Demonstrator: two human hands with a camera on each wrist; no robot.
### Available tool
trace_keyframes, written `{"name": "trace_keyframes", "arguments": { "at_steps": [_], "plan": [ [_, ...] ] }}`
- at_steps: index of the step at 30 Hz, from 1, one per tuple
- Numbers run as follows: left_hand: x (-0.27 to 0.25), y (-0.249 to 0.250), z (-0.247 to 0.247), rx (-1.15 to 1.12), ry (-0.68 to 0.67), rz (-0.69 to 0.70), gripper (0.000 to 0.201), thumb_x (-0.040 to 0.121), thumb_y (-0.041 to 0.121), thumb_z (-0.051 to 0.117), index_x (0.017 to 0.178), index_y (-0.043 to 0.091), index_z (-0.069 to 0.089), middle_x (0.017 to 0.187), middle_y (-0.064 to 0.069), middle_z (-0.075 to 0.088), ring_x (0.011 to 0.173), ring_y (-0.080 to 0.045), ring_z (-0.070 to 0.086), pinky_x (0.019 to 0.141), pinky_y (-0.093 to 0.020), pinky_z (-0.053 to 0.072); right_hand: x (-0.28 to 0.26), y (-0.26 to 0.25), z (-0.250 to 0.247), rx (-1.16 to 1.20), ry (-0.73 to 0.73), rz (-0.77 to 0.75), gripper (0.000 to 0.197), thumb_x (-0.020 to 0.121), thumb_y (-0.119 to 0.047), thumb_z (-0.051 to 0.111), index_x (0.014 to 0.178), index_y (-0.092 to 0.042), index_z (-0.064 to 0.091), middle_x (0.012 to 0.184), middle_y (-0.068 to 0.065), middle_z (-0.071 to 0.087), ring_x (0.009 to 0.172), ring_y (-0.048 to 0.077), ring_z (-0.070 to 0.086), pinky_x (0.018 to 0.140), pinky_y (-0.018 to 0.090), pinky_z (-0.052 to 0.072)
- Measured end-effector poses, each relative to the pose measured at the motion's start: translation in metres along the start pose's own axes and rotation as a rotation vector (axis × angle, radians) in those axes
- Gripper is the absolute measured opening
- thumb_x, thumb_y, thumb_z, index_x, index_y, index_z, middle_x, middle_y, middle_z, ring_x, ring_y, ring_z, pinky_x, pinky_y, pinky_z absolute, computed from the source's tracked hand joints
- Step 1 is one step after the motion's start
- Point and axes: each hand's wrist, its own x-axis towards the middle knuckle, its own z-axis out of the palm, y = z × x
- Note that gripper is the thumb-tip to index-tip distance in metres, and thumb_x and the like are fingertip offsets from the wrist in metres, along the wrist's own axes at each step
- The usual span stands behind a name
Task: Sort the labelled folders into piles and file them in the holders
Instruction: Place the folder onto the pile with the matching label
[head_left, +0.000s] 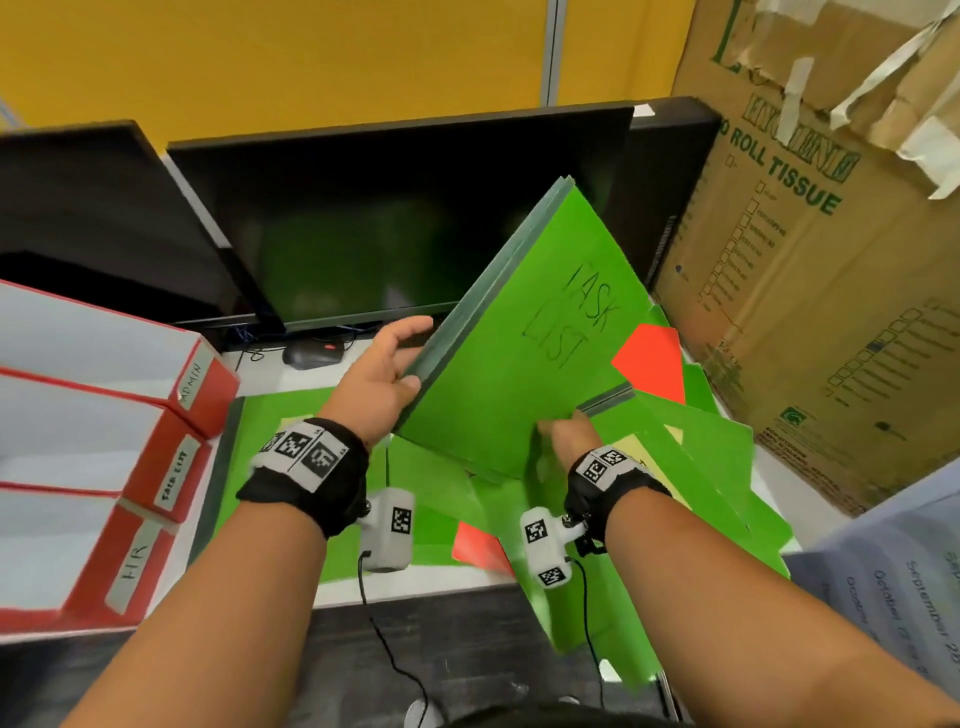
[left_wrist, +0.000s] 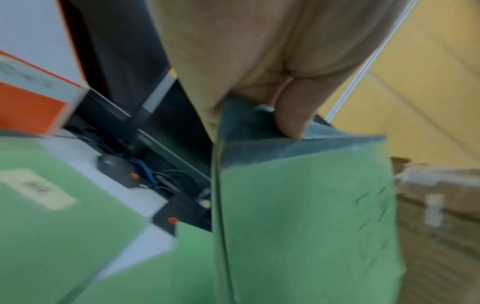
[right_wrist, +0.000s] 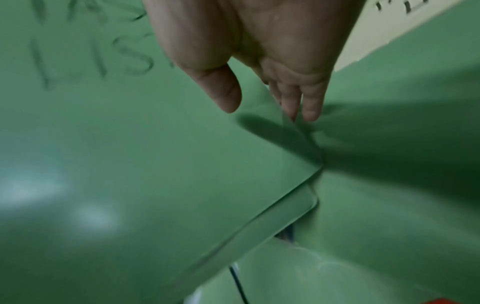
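A stack of green folders with "TASK LIST" written on its front is held tilted above the desk. My left hand grips its dark left spine edge, thumb on the near face. My right hand pinches the lower edge, thumb on the front and fingers behind. Three red and white holders stand at the left, labelled ADMIN, TASK LIST and HR. Loose green folders and a red folder lie scattered beneath.
Two dark monitors stand close behind the desk, with a mouse at their foot. A tall cardboard box closes the right side. Another green folder pile lies by the holders. Printed papers sit lower right.
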Motion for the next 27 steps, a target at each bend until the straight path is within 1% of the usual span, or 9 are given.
{"name": "trace_keyframes", "arguments": {
  "at_steps": [2, 5, 7, 9, 12, 17, 23, 25, 27],
  "plan": [
    [-0.002, -0.016, -0.009, 0.066, 0.078, -0.072, 0.072, 0.083, -0.022, 0.038, 0.121, 0.039, 0.046, 0.109, 0.000, 0.067, 0.081, -0.012, 0.062, 0.070, -0.033, 0.050, 0.004, 0.000, 0.001, 0.077, 0.043, -0.041, 0.061, 0.087, -0.005, 0.058, 0.141, -0.005, 0.032, 0.136, 0.017, 0.048, 0.112, 0.031, 0.054, 0.099, 0.039, 0.045],
    [-0.004, -0.045, -0.018, 0.127, 0.153, -0.191, 0.069, 0.074, -0.019, 0.038, 0.114, 0.035, 0.050, 0.108, -0.010, 0.065, 0.095, -0.031, 0.063, 0.077, -0.050, 0.056, 0.001, -0.002, 0.004, 0.159, 0.178, -0.135, 0.048, 0.088, -0.004, 0.053, 0.134, -0.009, 0.040, 0.109, 0.014, 0.054, 0.089, 0.025, 0.053, 0.088, 0.041, 0.051],
    [-0.005, -0.059, -0.018, 0.167, 0.171, -0.234, 0.057, 0.077, -0.014, 0.045, 0.118, 0.026, 0.045, 0.111, -0.016, 0.062, 0.099, -0.036, 0.061, 0.082, -0.052, 0.054, -0.003, -0.008, 0.005, 0.079, 0.185, -0.264, 0.043, 0.090, -0.005, 0.051, 0.132, -0.007, 0.041, 0.106, 0.011, 0.053, 0.091, 0.024, 0.053, 0.082, 0.034, 0.047],
    [-0.007, -0.070, -0.014, 0.146, 0.224, -0.262, 0.046, 0.088, -0.004, 0.052, 0.127, 0.016, 0.041, 0.122, -0.013, 0.060, 0.108, -0.033, 0.058, 0.094, -0.047, 0.050, -0.010, -0.015, 0.005, -0.057, 0.149, -0.369, 0.044, 0.093, -0.006, 0.048, 0.136, -0.007, 0.038, 0.129, 0.014, 0.047, 0.112, 0.028, 0.050, 0.095, 0.033, 0.040],
    [-0.009, -0.085, -0.010, 0.277, 0.316, -0.362, 0.035, 0.095, 0.008, 0.051, 0.129, 0.006, 0.043, 0.124, -0.016, 0.058, 0.110, -0.033, 0.057, 0.090, -0.037, 0.047, -0.017, -0.014, 0.006, -0.267, 0.084, -0.360, 0.050, 0.097, -0.010, 0.043, 0.144, -0.002, 0.028, 0.149, 0.012, 0.027, 0.135, 0.028, 0.033, 0.112, 0.030, 0.024],
    [-0.013, -0.104, -0.009, 0.494, 0.250, -0.504, 0.038, 0.095, 0.014, 0.052, 0.127, -0.004, 0.045, 0.124, -0.023, 0.057, 0.113, -0.038, 0.056, 0.094, -0.040, 0.043, -0.021, 0.010, 0.011, -0.446, 0.022, -0.274, 0.044, 0.096, -0.014, 0.045, 0.139, -0.007, 0.040, 0.141, 0.014, 0.047, 0.127, 0.030, 0.047, 0.103, 0.034, 0.039],
    [-0.011, -0.105, -0.027, 0.432, 0.422, -0.467, 0.030, 0.095, 0.011, 0.053, 0.119, -0.004, 0.045, 0.118, -0.024, 0.060, 0.108, -0.039, 0.058, 0.091, -0.043, 0.046, -0.034, -0.013, 0.019, -0.564, 0.037, -0.417, 0.032, 0.095, -0.016, 0.048, 0.124, -0.002, 0.050, 0.120, 0.017, 0.058, 0.113, 0.031, 0.056, 0.095, 0.034, 0.044],
    [-0.018, -0.111, -0.036, 0.404, 0.456, -0.471, 0.030, 0.095, 0.008, 0.051, 0.122, -0.003, 0.043, 0.119, -0.026, 0.058, 0.108, -0.041, 0.057, 0.091, -0.044, 0.045, -0.040, -0.014, 0.030, -0.624, -0.006, -0.447, 0.018, 0.093, -0.015, 0.051, 0.106, -0.003, 0.053, 0.103, 0.017, 0.059, 0.100, 0.030, 0.058, 0.088, 0.034, 0.047],
    [-0.027, -0.122, -0.048, 0.414, 0.475, -0.511, 0.034, 0.096, 0.006, 0.047, 0.128, -0.001, 0.041, 0.121, -0.028, 0.056, 0.109, -0.044, 0.056, 0.090, -0.045, 0.044, -0.045, -0.008, 0.047, -0.664, -0.046, -0.470, 0.017, 0.091, -0.015, 0.053, 0.104, -0.003, 0.052, 0.097, 0.016, 0.060, 0.096, 0.032, 0.060, 0.082, 0.033, 0.048]
  ]
}}
